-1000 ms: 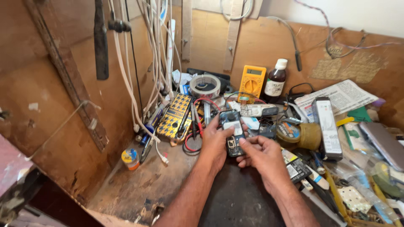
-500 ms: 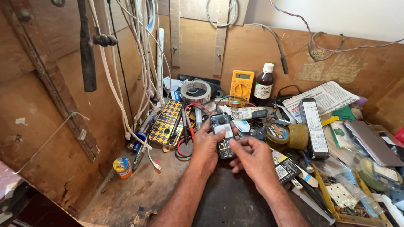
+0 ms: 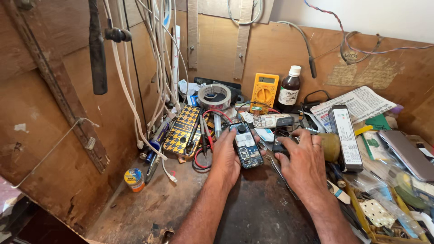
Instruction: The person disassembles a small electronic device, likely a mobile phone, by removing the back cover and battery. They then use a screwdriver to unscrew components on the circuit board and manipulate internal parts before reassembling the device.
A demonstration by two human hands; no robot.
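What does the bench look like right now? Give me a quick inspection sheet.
Surface: dark worn wooden bench, scuffed.
Job's things: opened phone with its circuit board exposed, held in the left hand; right hand rests on a small dark part beside it.
Clutter: yellow multimeter, brown bottle, tape roll, patterned phone cover, newspaper, small tin.
Fingers: left closed on the phone; right spread, pressing down.
Cables: white cables hanging on the left; red and black probe leads.
Surroundings: wooden board walls.

Bench is pure clutter: yellow multimeter next to a brown bottle, tape roll on its left, white cables dangling down the wall, newspaper far right, small tin off alone front-left.
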